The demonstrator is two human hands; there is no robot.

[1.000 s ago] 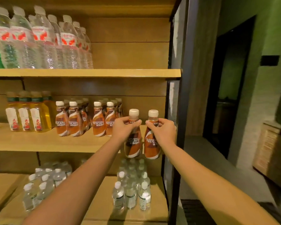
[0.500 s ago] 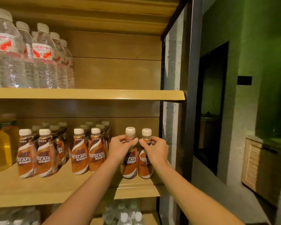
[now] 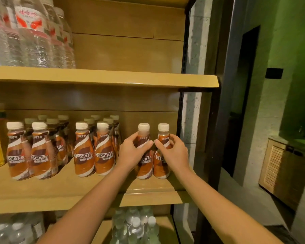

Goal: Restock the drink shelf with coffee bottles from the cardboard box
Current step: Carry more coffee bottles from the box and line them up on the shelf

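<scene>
Lowered onto shelf (image 3: 77, 191), left bottle (image 3: 144, 170) gripped by left hand (image 3: 132, 154) fingers, right bottle (image 3: 161, 170) by right hand (image 3: 174, 152)

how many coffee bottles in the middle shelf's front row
6 coffee bottles: two at left, two mid-shelf, two at right, gripped by left hand and right hand. Others behind are partly hidden.

On the middle shelf (image 3: 69, 189), at its right end, we see two coffee bottles side by side, seemingly set down near the front edge. Our left hand (image 3: 132, 154) wraps the left bottle (image 3: 145, 161), our right hand (image 3: 173, 152) the right bottle (image 3: 161, 166). Left of them, rows of coffee bottles (image 3: 84, 152) run backward. Water bottles (image 3: 30, 37) stand on the upper shelf (image 3: 102, 77), smaller water bottles (image 3: 136, 226) below.
</scene>
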